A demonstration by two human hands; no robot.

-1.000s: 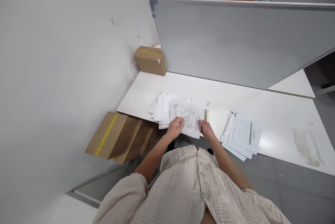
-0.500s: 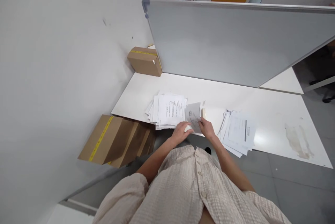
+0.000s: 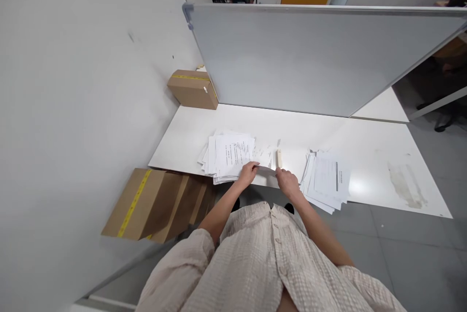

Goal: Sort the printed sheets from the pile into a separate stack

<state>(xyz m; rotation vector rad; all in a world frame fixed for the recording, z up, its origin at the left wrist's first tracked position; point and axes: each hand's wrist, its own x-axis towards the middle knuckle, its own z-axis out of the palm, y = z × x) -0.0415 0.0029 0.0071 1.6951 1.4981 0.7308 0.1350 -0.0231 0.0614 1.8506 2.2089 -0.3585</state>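
Between my two hands, sheets of paper (image 3: pixel 266 171) are held near the front edge of the table, seen almost edge-on. My left hand (image 3: pixel 248 174) pinches their left side with thumb and fingers. At the right side, my right hand (image 3: pixel 287 182) is closed on them. A small cream oblong object (image 3: pixel 279 157), its kind unclear, lies on the table just beyond my right fingers. Left of my hands sits a messy stack of printed papers (image 3: pixel 230 155). To the right, a fanned pile of printed sheets (image 3: pixel 328 178) overhangs the front edge.
The white table (image 3: pixel 368 156) runs along a grey partition panel (image 3: pixel 284 59). A taped cardboard box (image 3: pixel 192 90) stands in the back left corner by the wall. More cardboard boxes (image 3: pixel 146 205) are stacked low at the left, below table height.
The sheets, earlier raised with a printed face showing, are now tipped nearly edge-on. My left hand has moved up to their left edge. The cream object is less covered. The view has shifted slightly.
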